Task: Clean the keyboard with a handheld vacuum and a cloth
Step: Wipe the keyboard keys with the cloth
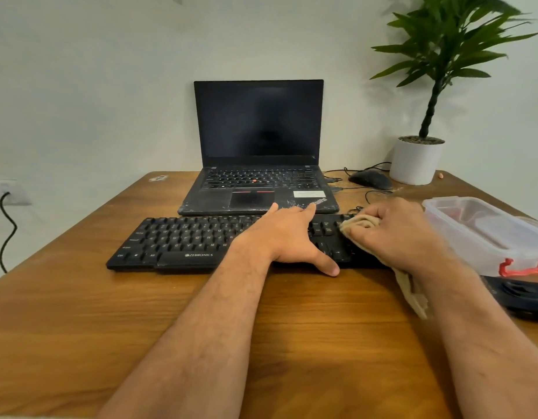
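A black keyboard [177,240] lies across the wooden table [80,313] in front of an open laptop. My left hand [287,235] lies flat on the keyboard's right half, fingers stretched to its far edge and thumb at its near edge. My right hand [394,234] grips a beige cloth [360,223] and holds it against the keyboard's right end; a tail of the cloth hangs down by my wrist. A dark handheld device [522,297], possibly the vacuum, lies at the right edge, partly hidden by my right forearm.
A black laptop [258,164] stands open behind the keyboard. A clear plastic box [485,231] with red clips sits to the right. A black mouse [370,179] with cables and a white plant pot [414,161] stand at the back right.
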